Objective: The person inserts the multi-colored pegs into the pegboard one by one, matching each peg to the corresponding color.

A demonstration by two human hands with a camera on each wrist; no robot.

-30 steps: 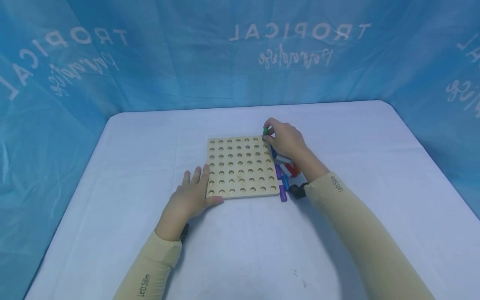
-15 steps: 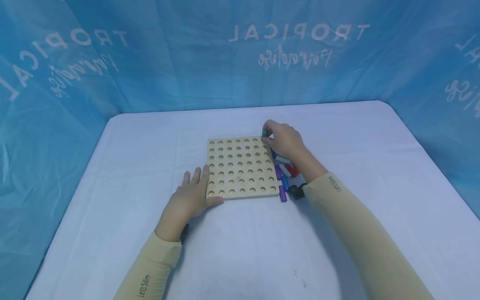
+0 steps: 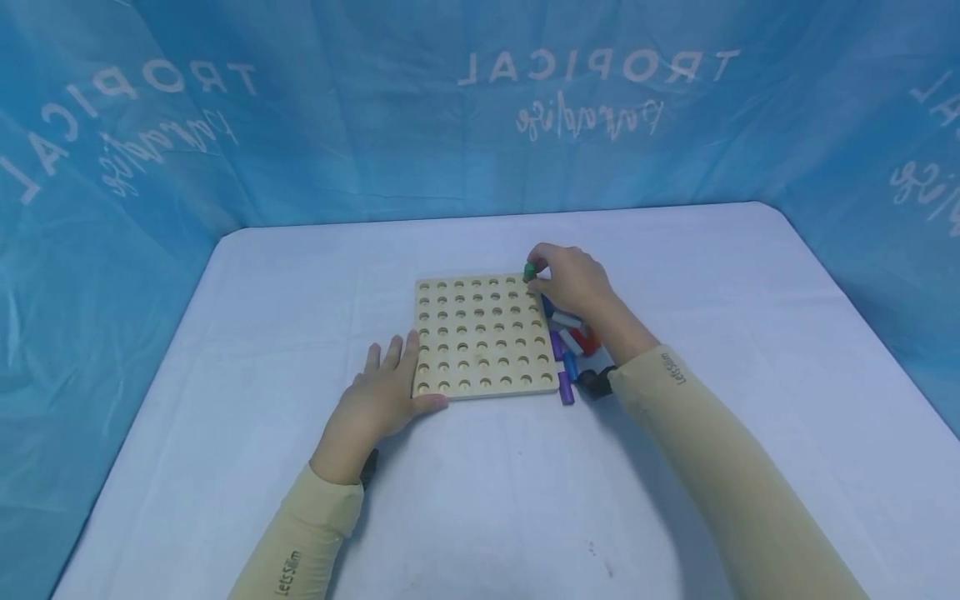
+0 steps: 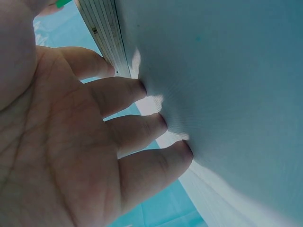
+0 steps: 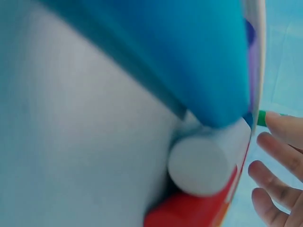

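A pale wooden board [image 3: 471,355] with rows of round holes lies flat on the table. My right hand [image 3: 574,279] is over its far right corner, thumb and index finger pinching a green peg [image 3: 530,272] that stands at the corner hole. In the right wrist view the thumb [image 5: 284,127] touches the green peg [image 5: 262,118], with the other fingers loosely bent. At the board's near left corner, my left hand [image 3: 382,392] rests with fingers spread, thumb along the front edge. Its fingertips meet the white cloth in the left wrist view, beside the board's layered edge [image 4: 99,33].
Loose pegs lie along the board's right side: a purple peg [image 3: 566,388], a blue peg [image 3: 571,365], a red peg [image 3: 585,341], a white peg [image 3: 566,320] and others, partly under the right forearm. A blue printed curtain [image 3: 480,167] hangs behind the white table [image 3: 480,500].
The green peg has gone down slightly at the corner hole, and the right hand's fingers have dropped a little with it. The left hand has stayed in place.
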